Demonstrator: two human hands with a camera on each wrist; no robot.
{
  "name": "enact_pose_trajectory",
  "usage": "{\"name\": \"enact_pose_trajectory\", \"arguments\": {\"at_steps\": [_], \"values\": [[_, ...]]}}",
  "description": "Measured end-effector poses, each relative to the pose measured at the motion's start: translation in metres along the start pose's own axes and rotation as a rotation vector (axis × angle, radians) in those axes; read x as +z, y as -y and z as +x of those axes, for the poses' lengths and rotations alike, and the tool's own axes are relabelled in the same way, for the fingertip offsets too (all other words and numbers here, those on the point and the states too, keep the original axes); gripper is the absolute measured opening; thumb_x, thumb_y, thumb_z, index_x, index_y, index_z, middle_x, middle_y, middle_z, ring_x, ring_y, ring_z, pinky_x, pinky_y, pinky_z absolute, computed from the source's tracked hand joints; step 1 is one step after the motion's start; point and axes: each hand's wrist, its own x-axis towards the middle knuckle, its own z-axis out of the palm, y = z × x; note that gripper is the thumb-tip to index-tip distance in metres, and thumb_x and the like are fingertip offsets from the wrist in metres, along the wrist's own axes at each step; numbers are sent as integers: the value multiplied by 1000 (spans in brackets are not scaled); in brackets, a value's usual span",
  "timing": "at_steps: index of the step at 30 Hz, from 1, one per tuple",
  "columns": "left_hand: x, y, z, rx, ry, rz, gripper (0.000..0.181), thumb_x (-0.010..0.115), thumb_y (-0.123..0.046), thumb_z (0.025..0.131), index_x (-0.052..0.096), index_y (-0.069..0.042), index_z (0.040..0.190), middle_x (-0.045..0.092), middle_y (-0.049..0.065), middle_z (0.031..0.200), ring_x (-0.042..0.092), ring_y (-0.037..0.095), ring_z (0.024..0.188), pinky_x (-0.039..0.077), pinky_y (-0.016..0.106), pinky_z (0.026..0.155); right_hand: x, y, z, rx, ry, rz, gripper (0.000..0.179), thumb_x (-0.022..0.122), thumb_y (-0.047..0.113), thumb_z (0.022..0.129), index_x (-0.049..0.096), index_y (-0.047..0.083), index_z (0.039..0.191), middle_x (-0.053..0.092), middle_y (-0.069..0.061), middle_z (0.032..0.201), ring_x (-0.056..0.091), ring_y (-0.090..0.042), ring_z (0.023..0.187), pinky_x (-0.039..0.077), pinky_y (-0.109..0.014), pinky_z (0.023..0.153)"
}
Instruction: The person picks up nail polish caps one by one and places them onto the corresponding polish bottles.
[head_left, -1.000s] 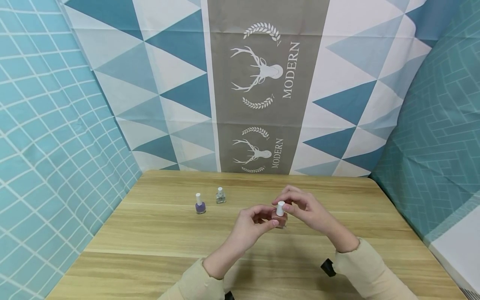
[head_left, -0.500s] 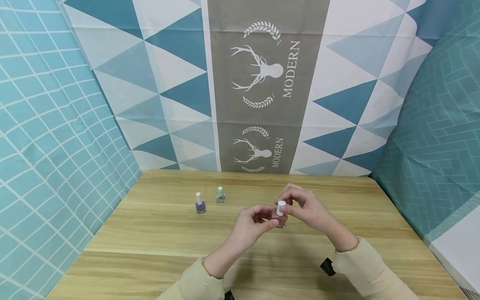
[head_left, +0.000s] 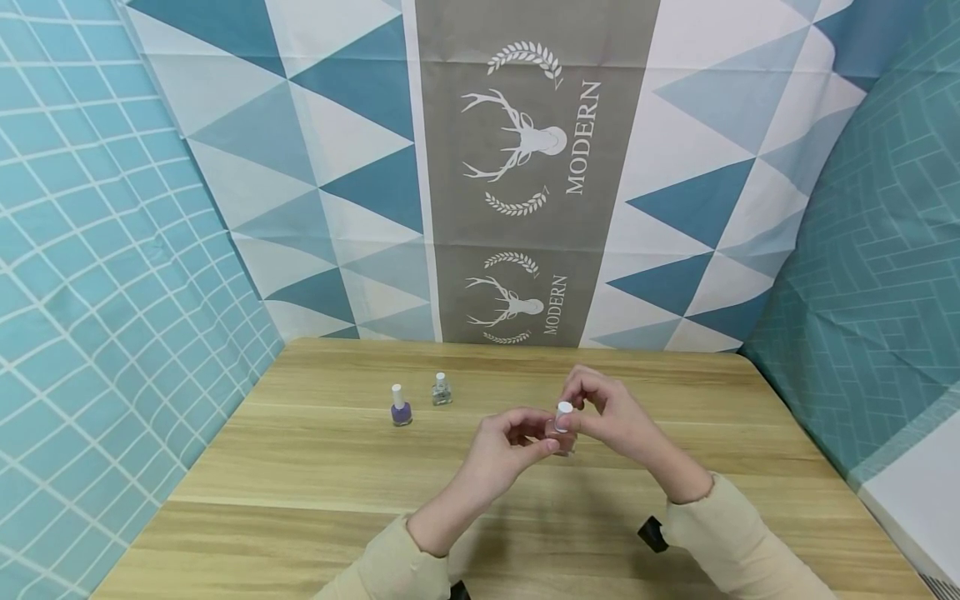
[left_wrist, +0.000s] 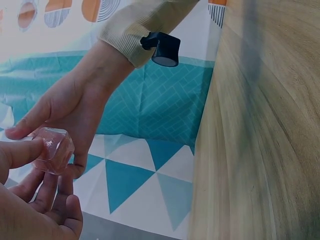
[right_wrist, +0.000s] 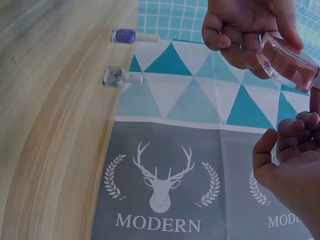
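Observation:
A glass nail polish bottle with pinkish polish and a white cap is held above the table, cap up. My left hand pinches its glass body between thumb and fingers. With thumb and fingers, my right hand grips the white cap. Seen from the left wrist, the bottle shows its base, with the left thumb against its side. In the right wrist view the polish bottle lies between both hands, its cap mostly cut off by the frame edge.
On the wooden table, a purple nail polish bottle and a clear one stand upright to the left, both white-capped. Patterned cloth hangs behind the table, with tile-print cloth at the left side.
The right hand's fingers have turned slightly around the cap, and its fingertips have shifted a little to the right. The left hand stays nearly still with the bottle.

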Motion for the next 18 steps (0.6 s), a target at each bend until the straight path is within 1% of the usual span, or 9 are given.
{"name": "enact_pose_trajectory", "arguments": {"at_steps": [3,6,9,11,14,18], "values": [[0,5,2,7,1,5,26,73,-15,83,68,-9,108,69,5,98,61,11,86,49,22,71,0,-1,0,3,6,-4,19,70,0,82,59,15,87,51,-1,84,46,-13,77,42,-26,69],[-1,7,2,13,1,11,25,73,-17,83,69,-9,107,69,5,98,61,12,85,49,22,71,0,-1,-1,-1,28,-25,17,66,4,86,64,15,98,54,0,87,48,-12,77,44,-26,68],[-2,7,2,18,1,23,25,72,-17,83,69,-10,107,69,4,98,61,11,85,49,23,72,-2,0,-2,-12,74,-13,22,61,7,91,65,13,112,57,0,94,52,-13,80,46,-27,69],[-2,7,1,18,2,27,25,72,-17,84,68,-9,107,69,3,98,60,11,84,49,23,72,-4,2,-3,-18,109,8,24,57,8,94,64,10,117,58,-1,98,53,-14,85,48,-28,71],[-2,6,1,18,-1,28,25,72,-17,84,68,-8,107,69,4,98,60,11,83,48,22,71,-5,4,-3,-38,151,58,24,53,5,95,64,5,116,57,-4,99,53,-16,90,49,-29,74],[-2,7,1,37,-8,37,26,72,-14,83,68,-5,107,68,8,95,59,12,82,48,21,69,-5,3,-3,-56,157,62,22,53,0,94,66,6,111,57,-4,96,53,-15,88,51,-29,71]]}}
